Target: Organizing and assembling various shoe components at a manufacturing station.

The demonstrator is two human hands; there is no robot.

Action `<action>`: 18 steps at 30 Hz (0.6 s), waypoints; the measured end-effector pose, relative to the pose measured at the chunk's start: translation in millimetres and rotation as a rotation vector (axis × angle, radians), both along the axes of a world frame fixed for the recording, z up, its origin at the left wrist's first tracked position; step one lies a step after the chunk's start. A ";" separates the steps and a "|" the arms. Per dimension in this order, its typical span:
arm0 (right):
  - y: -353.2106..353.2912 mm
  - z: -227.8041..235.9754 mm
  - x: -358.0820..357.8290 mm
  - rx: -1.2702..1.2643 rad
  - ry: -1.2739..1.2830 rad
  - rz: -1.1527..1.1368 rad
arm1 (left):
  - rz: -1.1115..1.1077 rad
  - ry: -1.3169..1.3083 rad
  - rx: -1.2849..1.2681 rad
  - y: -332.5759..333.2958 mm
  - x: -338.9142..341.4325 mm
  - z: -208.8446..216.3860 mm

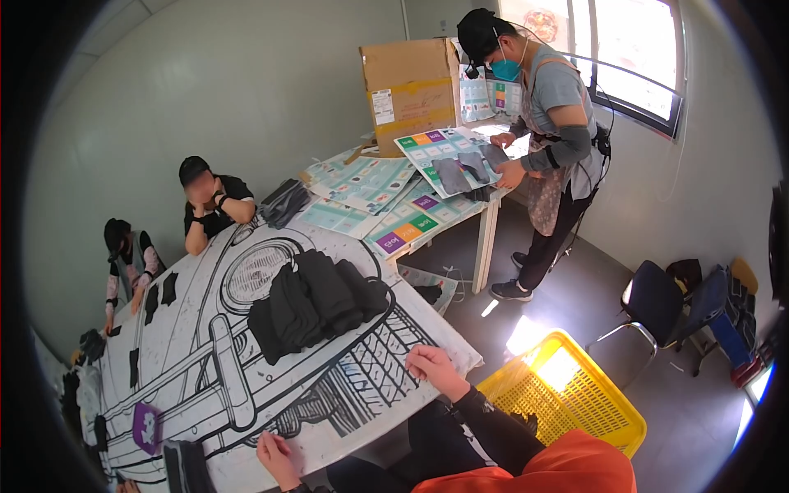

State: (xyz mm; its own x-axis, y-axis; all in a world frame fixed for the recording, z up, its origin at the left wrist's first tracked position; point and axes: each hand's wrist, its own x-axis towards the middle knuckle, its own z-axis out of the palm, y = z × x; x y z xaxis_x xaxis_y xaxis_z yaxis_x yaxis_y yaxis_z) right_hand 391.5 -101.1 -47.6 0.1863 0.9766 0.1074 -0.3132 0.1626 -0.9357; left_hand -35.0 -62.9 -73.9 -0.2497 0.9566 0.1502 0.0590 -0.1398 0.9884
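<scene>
My left hand (278, 457) rests at the near edge of the table, its fingers loosely bent and apart, with nothing seen in them. Further right, my right hand (436, 370) lies over the table's near right edge, fingers curled in and no object visible between them. Beyond both hands sits a heap of black folded cloth pieces (312, 300), which look like socks. A dark grey folded stack (187, 467) lies left of my left hand. The white tabletop (288, 374) carries bold black line drawings.
A yellow plastic basket (567, 394) stands right of me. Several printed sheets (353, 185) and a cardboard box (411, 94) occupy the back table, where a standing co-worker (559, 123) handles grey cloth. Two more people sit along the far left side. A purple box (148, 427) lies left; chairs (657, 304) stand right.
</scene>
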 end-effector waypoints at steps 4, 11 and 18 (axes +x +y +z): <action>-0.3 0.9 0.9 -0.008 -0.013 -0.003 | 0.007 0.013 0.000 -0.4 -0.4 -1.1; -1.0 -0.5 1.5 -0.008 -0.011 -0.004 | 0.013 0.034 0.001 0.1 0.7 -0.9; -0.3 0.7 0.7 -0.009 -0.017 0.004 | 0.014 0.034 -0.011 -0.2 -1.2 -0.9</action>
State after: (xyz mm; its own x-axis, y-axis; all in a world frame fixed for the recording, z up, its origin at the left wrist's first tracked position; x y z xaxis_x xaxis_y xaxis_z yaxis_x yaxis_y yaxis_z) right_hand 392.3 -101.5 -46.9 0.1807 0.9783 0.1015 -0.2978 0.1527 -0.9423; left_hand -36.2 -63.1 -74.8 -0.2583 0.9546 0.1482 0.0950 -0.1275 0.9873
